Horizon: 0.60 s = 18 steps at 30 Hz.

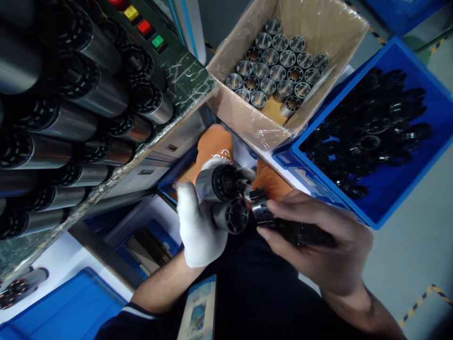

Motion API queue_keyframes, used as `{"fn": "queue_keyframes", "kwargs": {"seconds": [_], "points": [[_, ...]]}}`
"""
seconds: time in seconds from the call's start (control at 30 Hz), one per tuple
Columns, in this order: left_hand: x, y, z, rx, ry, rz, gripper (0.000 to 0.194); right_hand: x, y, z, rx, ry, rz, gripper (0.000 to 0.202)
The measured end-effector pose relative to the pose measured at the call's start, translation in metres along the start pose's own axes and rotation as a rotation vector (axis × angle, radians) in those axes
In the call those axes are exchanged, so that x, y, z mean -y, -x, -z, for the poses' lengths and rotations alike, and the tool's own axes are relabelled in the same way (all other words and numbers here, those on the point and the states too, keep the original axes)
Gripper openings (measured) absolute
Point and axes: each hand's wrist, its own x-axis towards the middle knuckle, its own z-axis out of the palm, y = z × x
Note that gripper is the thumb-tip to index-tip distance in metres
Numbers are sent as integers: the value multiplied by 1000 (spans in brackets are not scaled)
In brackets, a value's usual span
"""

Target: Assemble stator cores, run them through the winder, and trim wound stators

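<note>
My left hand (201, 226), in a white glove, is closed around metal cylinders. One of these metal cylinders (208, 182) has a black slotted ring at its end; another cylinder (230, 216) lies below it, its open end turned to the right. My bare right hand (318, 236) pinches a black ring part (261, 208) between thumb and finger, just right of the cylinders' ends. More dark parts (304, 232) sit under its fingers, partly hidden. Whether the ring touches a cylinder is hard to tell.
Many metal cylinders (95, 89) with black rings lie on the green bench (191, 78) at left. A cardboard box (247, 118) holds upright cylinders. Beside it, a blue bin (385, 208) contains black parts. A phone-like screen (200, 309) is near my lap.
</note>
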Motion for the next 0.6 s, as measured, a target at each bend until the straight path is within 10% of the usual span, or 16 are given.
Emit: {"fn": "queue_keyframes", "kwargs": {"seconds": [0.6], "points": [[-4,-3,-10,-96,136,9,44,3,9,-16,28,6,-141,43]]}}
